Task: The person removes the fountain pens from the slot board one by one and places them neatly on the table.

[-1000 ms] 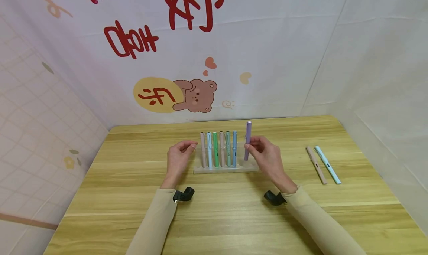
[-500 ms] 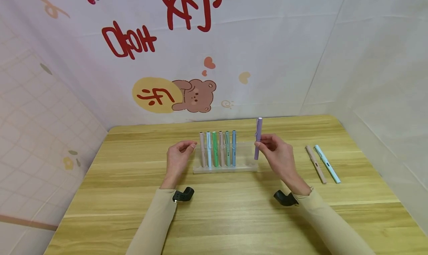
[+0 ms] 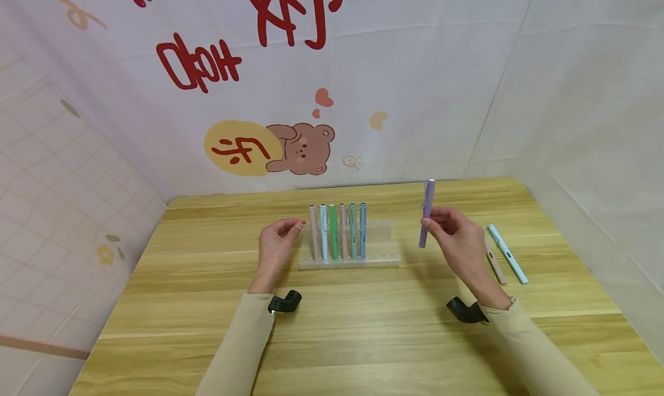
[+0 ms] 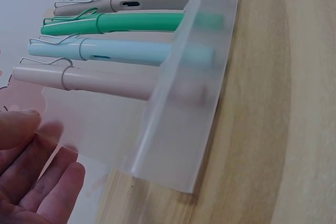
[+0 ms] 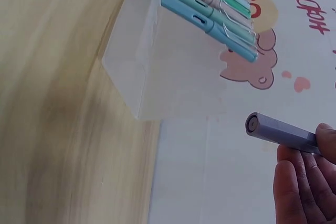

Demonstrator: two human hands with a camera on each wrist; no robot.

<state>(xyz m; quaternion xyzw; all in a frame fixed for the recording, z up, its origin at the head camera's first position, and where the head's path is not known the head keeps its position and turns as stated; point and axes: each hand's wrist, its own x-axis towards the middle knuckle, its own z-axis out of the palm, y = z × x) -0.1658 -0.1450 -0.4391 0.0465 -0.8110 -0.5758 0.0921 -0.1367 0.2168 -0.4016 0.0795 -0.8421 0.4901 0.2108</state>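
Purple pen [image 3: 429,195] aloft, just right of the rack [image 3: 381,263]

My right grip [image 3: 461,237] pinches it between thumb and fingers around its middle, clip end up, nearly upright with its top tipped a little to the right. It hangs in the air, apart from the rack and, as far as I can tell, clear of the desk [image 3: 353,332]. My left grip [image 3: 277,246] pinches the left edge of the rack's translucent back panel near its top corner, I judge to steady it.

Six pens stand in a row along the left part of the rack, the blue pen [image 3: 363,232] at their right end. Farther right on the desk lie a pinkish-brown pen [image 3: 496,263], partly hidden by my right grip, and a light-blue pen [image 3: 508,255] beside it.

I judge the step in hand to be shifting one pen between rack and desk; which way, I cannot tell. If it belongs in the rack, the next move calls for swinging it left, lining its lower end up with the ledge right of the blue pen and lowering it straight. If it belongs on the desk, I should tip it flat near the loose pair and let go gently, lest it roll.
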